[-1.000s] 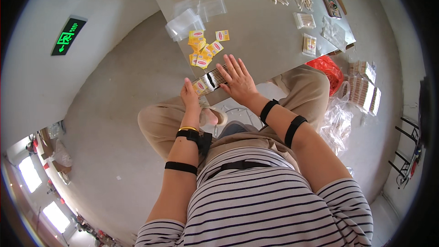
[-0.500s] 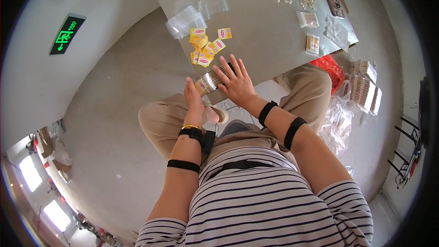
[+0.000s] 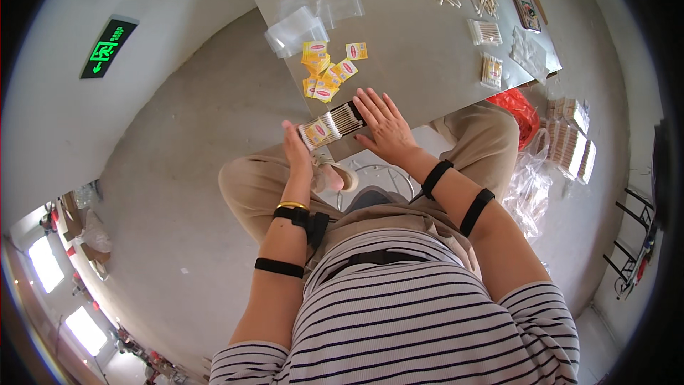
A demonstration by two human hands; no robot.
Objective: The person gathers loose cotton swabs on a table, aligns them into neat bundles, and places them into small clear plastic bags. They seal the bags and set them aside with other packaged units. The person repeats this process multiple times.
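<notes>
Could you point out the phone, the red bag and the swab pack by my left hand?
Phone (image 3: 524,6): head view, middle of its patterned back.
Red bag (image 3: 519,112): head view, on its crumpled side.
Swab pack (image 3: 319,130): head view, on its yellow label.

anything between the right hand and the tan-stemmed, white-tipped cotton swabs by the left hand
Only a black, flat-looking piece shows between the right hand and the swabs, at their right end; nothing else visible does.

We make out a running figure (image 3: 105,50) and arrow (image 3: 98,68) on the sign (image 3: 109,47); print on the pack (image 3: 318,130) and yellow cards (image 3: 329,73) is too small.
</notes>
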